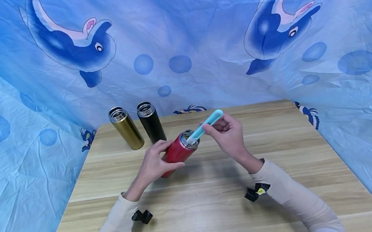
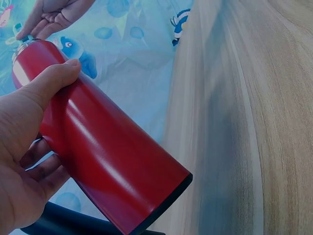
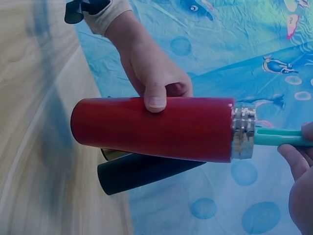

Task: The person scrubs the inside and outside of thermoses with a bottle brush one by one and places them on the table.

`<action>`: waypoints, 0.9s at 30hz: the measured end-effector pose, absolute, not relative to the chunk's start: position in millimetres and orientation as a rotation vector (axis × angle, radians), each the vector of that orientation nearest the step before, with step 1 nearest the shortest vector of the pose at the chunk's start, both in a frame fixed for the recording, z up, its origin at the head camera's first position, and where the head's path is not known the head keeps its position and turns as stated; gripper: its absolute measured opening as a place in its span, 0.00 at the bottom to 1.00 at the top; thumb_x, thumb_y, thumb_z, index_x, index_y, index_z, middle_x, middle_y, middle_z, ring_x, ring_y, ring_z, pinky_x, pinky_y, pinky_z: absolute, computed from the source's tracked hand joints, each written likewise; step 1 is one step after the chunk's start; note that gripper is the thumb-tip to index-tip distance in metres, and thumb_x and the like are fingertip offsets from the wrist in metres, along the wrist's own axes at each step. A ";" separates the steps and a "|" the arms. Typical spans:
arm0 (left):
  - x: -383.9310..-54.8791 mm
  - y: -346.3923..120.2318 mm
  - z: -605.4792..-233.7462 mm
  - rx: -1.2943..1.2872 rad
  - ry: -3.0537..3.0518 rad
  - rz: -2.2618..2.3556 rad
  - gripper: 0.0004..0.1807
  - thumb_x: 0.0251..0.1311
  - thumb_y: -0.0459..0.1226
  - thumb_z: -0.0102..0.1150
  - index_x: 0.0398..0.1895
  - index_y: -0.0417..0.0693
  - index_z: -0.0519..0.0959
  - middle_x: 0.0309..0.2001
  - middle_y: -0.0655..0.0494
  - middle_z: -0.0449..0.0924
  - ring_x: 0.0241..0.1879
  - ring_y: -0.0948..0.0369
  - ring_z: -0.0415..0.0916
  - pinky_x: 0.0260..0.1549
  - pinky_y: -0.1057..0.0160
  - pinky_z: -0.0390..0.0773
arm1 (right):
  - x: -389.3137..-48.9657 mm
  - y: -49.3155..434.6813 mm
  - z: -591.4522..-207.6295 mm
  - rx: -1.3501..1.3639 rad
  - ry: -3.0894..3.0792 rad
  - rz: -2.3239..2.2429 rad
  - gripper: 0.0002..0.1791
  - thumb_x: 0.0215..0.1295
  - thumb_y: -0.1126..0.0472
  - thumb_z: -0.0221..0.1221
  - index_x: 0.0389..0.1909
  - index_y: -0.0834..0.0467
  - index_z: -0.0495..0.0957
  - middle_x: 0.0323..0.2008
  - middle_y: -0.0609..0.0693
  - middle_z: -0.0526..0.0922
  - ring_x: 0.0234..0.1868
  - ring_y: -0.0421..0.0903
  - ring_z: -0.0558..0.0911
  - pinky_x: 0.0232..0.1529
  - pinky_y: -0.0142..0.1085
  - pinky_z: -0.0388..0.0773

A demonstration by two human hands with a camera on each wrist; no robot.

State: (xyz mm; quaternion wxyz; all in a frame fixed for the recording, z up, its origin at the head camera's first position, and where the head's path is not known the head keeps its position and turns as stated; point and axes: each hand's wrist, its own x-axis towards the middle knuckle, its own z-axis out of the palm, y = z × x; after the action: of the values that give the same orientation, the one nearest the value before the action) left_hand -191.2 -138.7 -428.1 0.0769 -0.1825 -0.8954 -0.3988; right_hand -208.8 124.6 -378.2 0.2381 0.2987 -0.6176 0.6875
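My left hand [image 1: 155,162] grips a red vacuum flask [image 1: 177,152] around its body, thumb along the near side. The flask is tilted, its open steel mouth [image 3: 243,131] leaning toward my right hand [image 1: 228,134]. Between thumb and fingers, that hand pinches the teal handle of a bottle brush [image 1: 207,126]. The brush's pale neck enters the flask mouth, and its far end is hidden inside. In the left wrist view the red body [image 2: 102,142] slants across, with its dark base toward the lower right.
A gold flask [image 1: 128,130] and a black flask [image 1: 152,124], both lidless, stand at the back left of the wooden table [image 1: 269,136]. The black one is close behind my left hand. A blue dolphin-print cloth [image 1: 200,31] hangs around the back and sides.
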 end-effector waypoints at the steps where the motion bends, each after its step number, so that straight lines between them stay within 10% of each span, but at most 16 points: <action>1: -191.2 -138.8 -428.4 -0.545 -2.685 -1.194 0.39 0.44 0.49 0.84 0.62 0.52 0.81 0.53 0.57 0.80 0.53 0.54 0.78 0.42 0.52 0.87 | -208.5 125.1 -377.8 0.806 -1.679 1.886 0.05 0.63 0.78 0.64 0.38 0.71 0.79 0.37 0.69 0.87 0.34 0.46 0.90 0.35 0.42 0.87; 10: -191.0 -140.5 -430.8 -0.534 -2.691 -1.181 0.40 0.42 0.48 0.85 0.63 0.51 0.81 0.53 0.56 0.80 0.52 0.54 0.79 0.42 0.51 0.87 | -206.4 129.4 -375.7 0.689 -1.643 1.872 0.05 0.61 0.77 0.66 0.35 0.72 0.79 0.35 0.55 0.90 0.30 0.45 0.90 0.32 0.40 0.87; 27: -189.4 -140.4 -430.4 -0.539 -2.705 -1.171 0.38 0.44 0.48 0.84 0.62 0.51 0.81 0.53 0.57 0.79 0.52 0.54 0.78 0.42 0.53 0.87 | -206.4 133.1 -372.2 0.738 -1.620 1.851 0.05 0.61 0.77 0.65 0.37 0.72 0.79 0.36 0.56 0.90 0.32 0.45 0.90 0.34 0.39 0.87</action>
State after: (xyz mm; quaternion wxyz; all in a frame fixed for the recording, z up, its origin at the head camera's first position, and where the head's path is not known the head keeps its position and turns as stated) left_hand -189.4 -140.4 -430.4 0.0724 -0.1794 -0.9003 -0.3899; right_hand -206.4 133.1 -372.2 0.2829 0.2758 -0.6049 0.6914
